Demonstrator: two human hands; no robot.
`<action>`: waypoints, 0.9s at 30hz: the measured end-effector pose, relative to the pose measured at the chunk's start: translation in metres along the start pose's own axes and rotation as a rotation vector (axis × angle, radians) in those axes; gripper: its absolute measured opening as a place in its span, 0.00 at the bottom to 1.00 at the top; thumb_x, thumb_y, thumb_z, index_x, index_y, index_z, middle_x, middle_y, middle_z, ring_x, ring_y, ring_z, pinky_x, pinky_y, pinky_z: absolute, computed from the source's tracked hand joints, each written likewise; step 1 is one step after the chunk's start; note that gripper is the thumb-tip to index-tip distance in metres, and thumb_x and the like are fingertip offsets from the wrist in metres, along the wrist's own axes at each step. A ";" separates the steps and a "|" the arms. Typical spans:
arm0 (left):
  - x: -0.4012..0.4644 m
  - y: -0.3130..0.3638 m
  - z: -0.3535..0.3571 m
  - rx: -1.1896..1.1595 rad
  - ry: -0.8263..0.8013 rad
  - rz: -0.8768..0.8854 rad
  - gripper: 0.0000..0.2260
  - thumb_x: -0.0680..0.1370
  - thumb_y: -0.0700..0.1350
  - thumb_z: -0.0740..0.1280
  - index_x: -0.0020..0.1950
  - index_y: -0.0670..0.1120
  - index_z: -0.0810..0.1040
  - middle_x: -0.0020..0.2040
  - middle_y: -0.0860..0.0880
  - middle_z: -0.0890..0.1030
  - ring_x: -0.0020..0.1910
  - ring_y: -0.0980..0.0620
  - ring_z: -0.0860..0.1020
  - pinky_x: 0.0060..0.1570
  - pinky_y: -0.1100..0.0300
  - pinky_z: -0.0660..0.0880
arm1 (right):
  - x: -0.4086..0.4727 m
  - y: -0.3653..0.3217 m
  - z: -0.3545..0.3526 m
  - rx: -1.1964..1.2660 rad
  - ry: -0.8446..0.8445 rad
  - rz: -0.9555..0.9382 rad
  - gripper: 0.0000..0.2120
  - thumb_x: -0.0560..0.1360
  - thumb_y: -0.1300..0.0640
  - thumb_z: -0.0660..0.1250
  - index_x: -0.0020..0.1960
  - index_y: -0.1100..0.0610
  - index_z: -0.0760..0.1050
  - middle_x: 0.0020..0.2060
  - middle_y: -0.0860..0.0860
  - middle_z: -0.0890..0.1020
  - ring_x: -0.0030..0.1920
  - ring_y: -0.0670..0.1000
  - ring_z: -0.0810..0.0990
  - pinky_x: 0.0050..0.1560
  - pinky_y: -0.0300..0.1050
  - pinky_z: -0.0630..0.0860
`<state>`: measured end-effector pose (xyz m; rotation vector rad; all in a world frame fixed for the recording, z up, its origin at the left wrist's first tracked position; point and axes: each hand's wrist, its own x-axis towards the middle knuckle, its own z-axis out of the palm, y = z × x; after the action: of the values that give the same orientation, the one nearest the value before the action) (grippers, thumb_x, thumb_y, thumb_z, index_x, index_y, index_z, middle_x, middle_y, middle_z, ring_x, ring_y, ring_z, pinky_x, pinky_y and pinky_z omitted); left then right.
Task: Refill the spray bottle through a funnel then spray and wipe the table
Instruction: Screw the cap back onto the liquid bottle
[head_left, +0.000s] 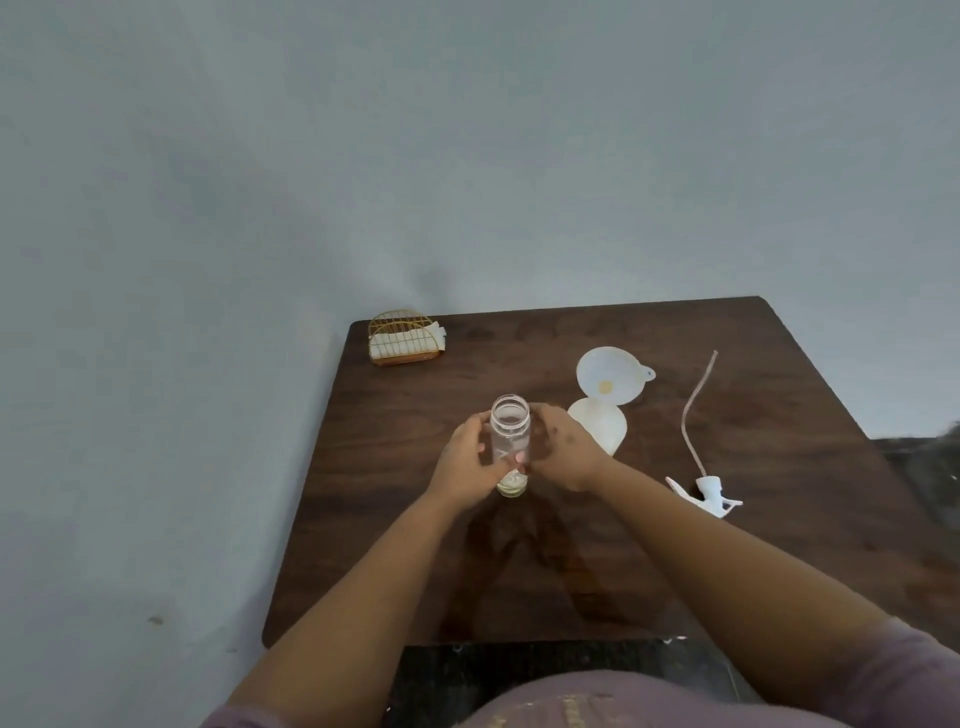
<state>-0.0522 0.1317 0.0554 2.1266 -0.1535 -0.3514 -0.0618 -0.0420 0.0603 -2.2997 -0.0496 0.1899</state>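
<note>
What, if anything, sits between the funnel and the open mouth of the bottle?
Nothing visible blocks it. The funnel lies on the table behind and to the right of the clear bottle, whose uncapped mouth is clear; only the right hand gripping the bottle is nearby.

Funnel (613, 375) just beside bottle (510, 441)

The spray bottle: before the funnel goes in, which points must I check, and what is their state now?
1. Spray bottle mouth uncapped: ok.
2. Bottle upright on the table: ok.
3. Bottle steadied: ok, left hand and right hand hold its sides.
4. Funnel within reach: ok, lying beside the bottle.
5. Spray head with its tube out of the way: ok, lying to the right.
6. Refill liquid ready: cannot tell; the white pouch is partly hidden.
</note>
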 end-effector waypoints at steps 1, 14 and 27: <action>0.000 -0.002 0.000 0.042 -0.018 0.006 0.33 0.70 0.54 0.76 0.70 0.52 0.67 0.67 0.52 0.71 0.62 0.52 0.74 0.63 0.51 0.73 | -0.005 0.007 -0.001 -0.022 0.041 0.036 0.32 0.68 0.55 0.75 0.68 0.56 0.67 0.61 0.52 0.73 0.59 0.51 0.74 0.60 0.43 0.72; -0.010 -0.011 0.016 0.084 0.124 -0.003 0.39 0.70 0.52 0.76 0.76 0.49 0.60 0.72 0.49 0.69 0.71 0.48 0.68 0.68 0.46 0.69 | -0.072 0.098 -0.015 -0.659 0.122 0.461 0.21 0.73 0.51 0.68 0.64 0.56 0.69 0.60 0.55 0.72 0.63 0.57 0.67 0.61 0.49 0.69; -0.014 0.000 0.015 0.145 0.131 -0.003 0.40 0.72 0.50 0.75 0.77 0.49 0.56 0.75 0.48 0.61 0.75 0.47 0.59 0.70 0.51 0.63 | -0.078 0.103 0.006 -0.644 0.059 0.423 0.10 0.75 0.67 0.57 0.55 0.59 0.69 0.53 0.56 0.76 0.58 0.56 0.73 0.50 0.49 0.73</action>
<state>-0.0705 0.1229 0.0503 2.2854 -0.1025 -0.2064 -0.1426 -0.1140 -0.0106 -2.9334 0.4739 0.3629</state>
